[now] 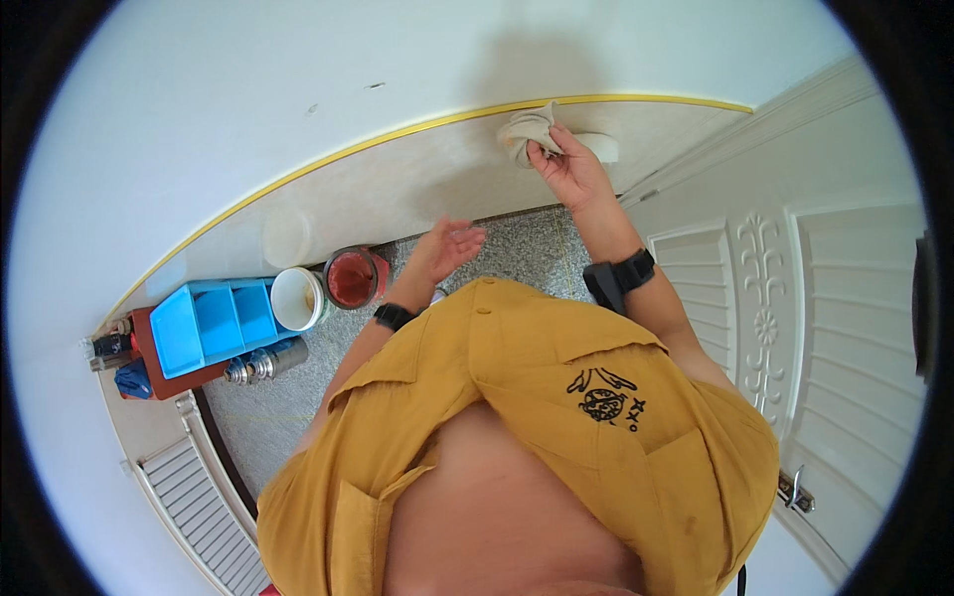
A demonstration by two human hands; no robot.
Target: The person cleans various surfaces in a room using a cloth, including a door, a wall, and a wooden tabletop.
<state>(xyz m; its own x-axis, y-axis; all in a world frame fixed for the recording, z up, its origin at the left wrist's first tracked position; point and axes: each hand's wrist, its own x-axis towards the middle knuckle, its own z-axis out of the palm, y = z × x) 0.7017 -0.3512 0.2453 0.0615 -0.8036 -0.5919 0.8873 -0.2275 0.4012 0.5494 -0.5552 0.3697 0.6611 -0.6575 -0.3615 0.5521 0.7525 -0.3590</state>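
My right hand [570,167] grips a crumpled pale cloth [528,135] between thumb and fingers. The cloth lies against the light baseboard panel [447,175] of the wall, just below a yellow trim strip [462,116]. Beside that hand, a white rounded object [602,147] is at the panel; what it is I cannot tell. My left hand [449,249] is lower and to the left, over the speckled grey floor [522,242], with its fingers apart and nothing in it.
At the left stand a red bucket [352,279], a white bucket [297,299] and a blue divided bin [216,324] near metal canisters [272,361]. A dark blue item [134,378] lies beyond them. A white panelled door [764,298] rises at the right; a louvred white panel [197,495] is lower left.
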